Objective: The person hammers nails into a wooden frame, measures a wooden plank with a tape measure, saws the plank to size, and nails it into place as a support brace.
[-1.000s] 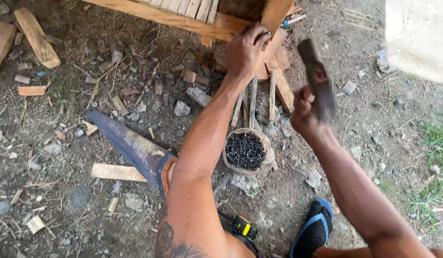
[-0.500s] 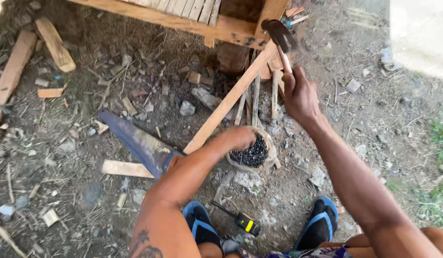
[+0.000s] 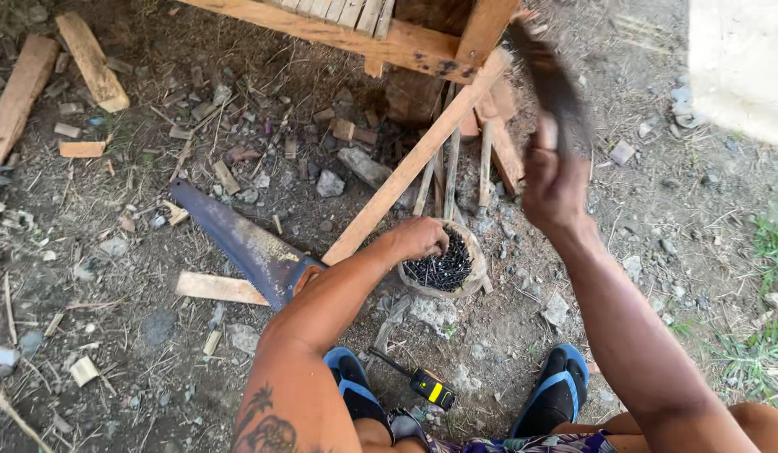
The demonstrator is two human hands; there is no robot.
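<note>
I see the left hand [image 3: 418, 237] dipped fingers-down into the one bowl of dark nails [image 3: 443, 267], pinching among them; the right hand [image 3: 555, 180], raised beside the bowl, is clenched around a blurred hammer [image 3: 550, 80]. One slanted wooden strip [image 3: 414, 159] runs behind the bowl, one saw [image 3: 242, 246] left of it

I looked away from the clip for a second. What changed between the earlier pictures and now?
The left hand left the wooden frame, came down and now reaches into the bowl of nails. The right hand keeps its grip on the hammer, which has swung up from beside the frame and is blurred. A slanted wooden batten now leans against the frame. The saw and bowl stayed put.
</note>
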